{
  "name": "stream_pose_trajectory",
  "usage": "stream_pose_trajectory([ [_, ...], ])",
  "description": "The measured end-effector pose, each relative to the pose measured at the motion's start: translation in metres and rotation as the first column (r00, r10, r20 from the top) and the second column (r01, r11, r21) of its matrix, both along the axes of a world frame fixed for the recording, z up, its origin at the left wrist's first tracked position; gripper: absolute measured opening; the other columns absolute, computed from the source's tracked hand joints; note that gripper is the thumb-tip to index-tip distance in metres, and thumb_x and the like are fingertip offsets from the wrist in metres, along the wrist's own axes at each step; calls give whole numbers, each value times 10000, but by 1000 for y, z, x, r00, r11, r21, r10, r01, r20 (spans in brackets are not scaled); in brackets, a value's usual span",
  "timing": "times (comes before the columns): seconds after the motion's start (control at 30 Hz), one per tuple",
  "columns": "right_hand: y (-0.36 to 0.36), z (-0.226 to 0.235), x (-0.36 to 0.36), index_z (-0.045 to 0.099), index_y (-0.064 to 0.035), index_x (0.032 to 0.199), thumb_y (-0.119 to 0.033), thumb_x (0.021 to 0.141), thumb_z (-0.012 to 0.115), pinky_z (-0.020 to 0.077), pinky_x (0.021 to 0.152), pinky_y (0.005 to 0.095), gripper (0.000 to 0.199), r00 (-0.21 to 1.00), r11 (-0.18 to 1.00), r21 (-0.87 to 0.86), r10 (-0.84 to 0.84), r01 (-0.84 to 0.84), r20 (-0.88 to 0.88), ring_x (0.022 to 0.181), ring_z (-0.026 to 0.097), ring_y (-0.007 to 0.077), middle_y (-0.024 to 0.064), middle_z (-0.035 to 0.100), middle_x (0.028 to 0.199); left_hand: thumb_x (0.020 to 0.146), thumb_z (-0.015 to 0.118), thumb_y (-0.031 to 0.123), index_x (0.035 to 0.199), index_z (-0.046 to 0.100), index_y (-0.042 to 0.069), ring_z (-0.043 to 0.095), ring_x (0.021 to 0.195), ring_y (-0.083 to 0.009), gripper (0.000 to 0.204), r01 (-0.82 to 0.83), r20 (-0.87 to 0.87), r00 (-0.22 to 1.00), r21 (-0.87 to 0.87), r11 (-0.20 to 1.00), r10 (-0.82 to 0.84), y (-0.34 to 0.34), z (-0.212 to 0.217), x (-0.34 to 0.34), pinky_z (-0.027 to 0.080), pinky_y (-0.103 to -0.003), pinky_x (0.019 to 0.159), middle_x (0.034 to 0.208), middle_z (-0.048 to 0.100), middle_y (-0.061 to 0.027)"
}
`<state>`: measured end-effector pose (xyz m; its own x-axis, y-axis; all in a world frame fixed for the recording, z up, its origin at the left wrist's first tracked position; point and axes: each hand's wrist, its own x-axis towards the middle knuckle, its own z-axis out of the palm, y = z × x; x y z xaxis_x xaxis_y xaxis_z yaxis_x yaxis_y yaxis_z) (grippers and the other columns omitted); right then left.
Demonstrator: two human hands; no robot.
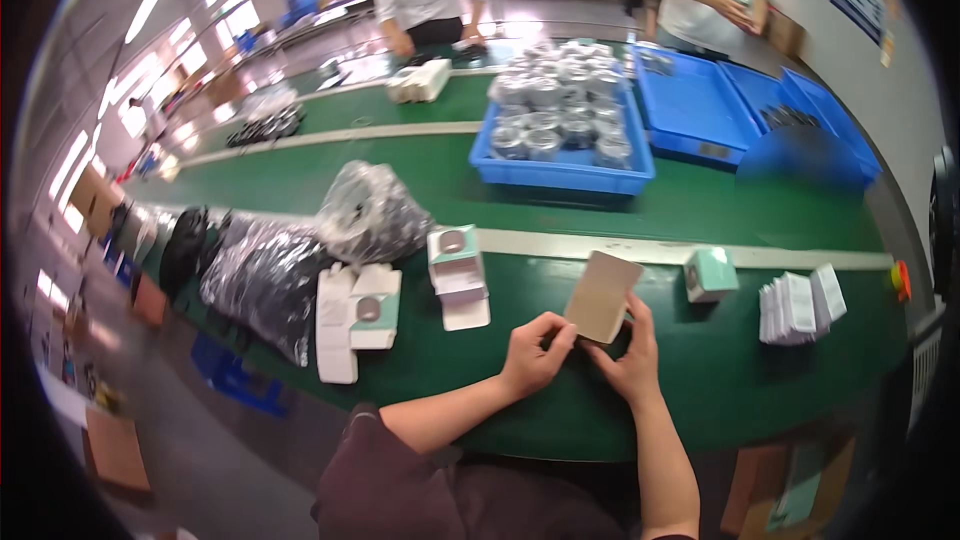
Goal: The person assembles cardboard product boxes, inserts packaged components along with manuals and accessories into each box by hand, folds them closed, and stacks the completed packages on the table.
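In front of me, both hands hold a grey-brown cardboard piece (603, 297), tilted with its plain side up. My left hand (538, 352) is closed, its fingertips pinching the lower left corner. Along the lower right edge my right hand (632, 362) grips it, thumb in front and fingers at the side. Whether the piece is a flat card or part of a carton, I cannot tell. To the right stands a small closed white-and-mint box (711, 276). An opened box (459, 278) with its flap hanging toward me lies left of my hands.
Flattened cartons (360, 322) and plastic bags of dark parts (262, 280) are at left. Folded white leaflets (800, 307) stand at right. Across the pale strip, a blue tray (560, 176) holds many silver cylinders, beside more blue trays (695, 105). Two people stand on the far side.
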<state>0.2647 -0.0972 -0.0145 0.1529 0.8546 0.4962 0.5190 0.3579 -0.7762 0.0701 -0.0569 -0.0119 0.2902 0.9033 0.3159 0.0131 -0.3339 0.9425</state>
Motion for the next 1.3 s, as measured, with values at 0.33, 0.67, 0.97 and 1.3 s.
stream_pose_trajectory([
  [0.33, -1, -6, -4, 381, -36, 1600, -103, 775, 931, 533, 1105, 431, 994, 1000, 999, -32, 26, -26, 5, 1367, 579, 326, 169, 508, 1524, 1048, 675, 138, 992, 680, -8, 548, 712, -40, 156, 34, 100, 994, 2, 999, -34, 0, -2, 0, 480, -246, 636, 802, 651, -9],
  [0.67, -2, -8, -1, 371, -52, 1614, -92, 793, 917, 532, 1106, 433, 987, 1000, 998, -51, 21, -21, -15, 1399, 547, 338, 155, 480, 1571, 1055, 662, 140, 994, 670, -9, 547, 704, -39, 161, 54, 110, 992, 55, 997, -60, 4, -2, 2, 472, -238, 630, 802, 662, -7],
  [0.97, -2, -8, 0, 377, -51, 1610, -101, 793, 913, 535, 1090, 438, 978, 998, 997, -50, 50, -52, -36, 1407, 537, 350, 152, 459, 1598, 1044, 678, 143, 998, 671, -14, 593, 738, -64, 164, 70, 141, 987, 55, 996, -77, -1, -1, 3, 513, -258, 668, 836, 685, -25],
  [1.3, -9, -3, -3, 367, -50, 1615, -50, 802, 871, 527, 1083, 432, 956, 996, 996, -86, 30, -37, -79, 1414, 530, 339, 171, 465, 1581, 1027, 593, 170, 1660, 142, -8, 566, 637, -103, 797, -676, 590, 612, 46, 735, 526, 79, 177, -174, 453, -233, 571, 829, 669, -69],
])
